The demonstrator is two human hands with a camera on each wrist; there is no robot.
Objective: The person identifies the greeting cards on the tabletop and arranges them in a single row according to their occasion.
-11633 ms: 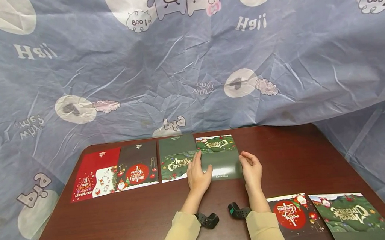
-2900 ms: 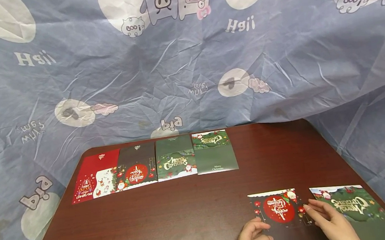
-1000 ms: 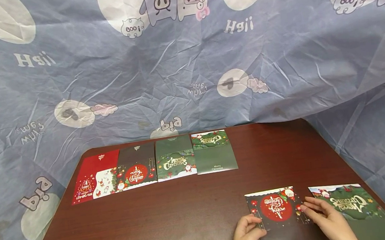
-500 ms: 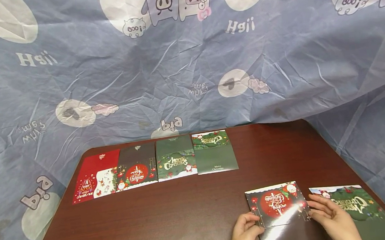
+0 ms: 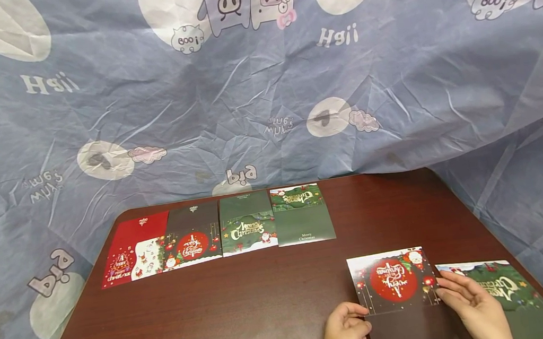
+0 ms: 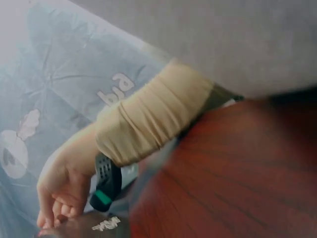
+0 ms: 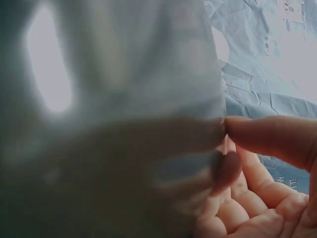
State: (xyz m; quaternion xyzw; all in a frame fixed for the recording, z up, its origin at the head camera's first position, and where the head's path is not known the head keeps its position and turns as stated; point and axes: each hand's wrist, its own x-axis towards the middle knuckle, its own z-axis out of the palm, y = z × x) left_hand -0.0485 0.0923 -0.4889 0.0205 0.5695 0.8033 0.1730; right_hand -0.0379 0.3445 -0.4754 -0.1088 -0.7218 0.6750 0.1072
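Note:
An unfolded dark Christmas card [image 5: 403, 321] with a red disc, upside-down lettering and a snowy far edge is between both hands at the front right. Its left edge is pinched by my left hand [image 5: 345, 327], its right edge by my right hand [image 5: 475, 302]. The card's near end runs out of the head view. In the left wrist view, the right hand [image 6: 67, 183] is seen below a yellowish sleeve. A glossy, blurred card surface [image 7: 114, 163] fills much of the right wrist view, with a thumb and fingertips at its edge.
A green Merry Christmas card [image 5: 519, 277] lies just right of the right hand, partly covered by it. Along the back of the brown table [image 5: 215, 312] are a red card [image 5: 147, 227], a dark card [image 5: 194, 218] and two green ones [image 5: 304, 223]. A patterned cloth [image 5: 246, 86] hangs behind.
Within the last second the dark card has shifted farther from the body, both hands moving along with it. Earlier, the hands were at the rightmost green card of the back row, now released.

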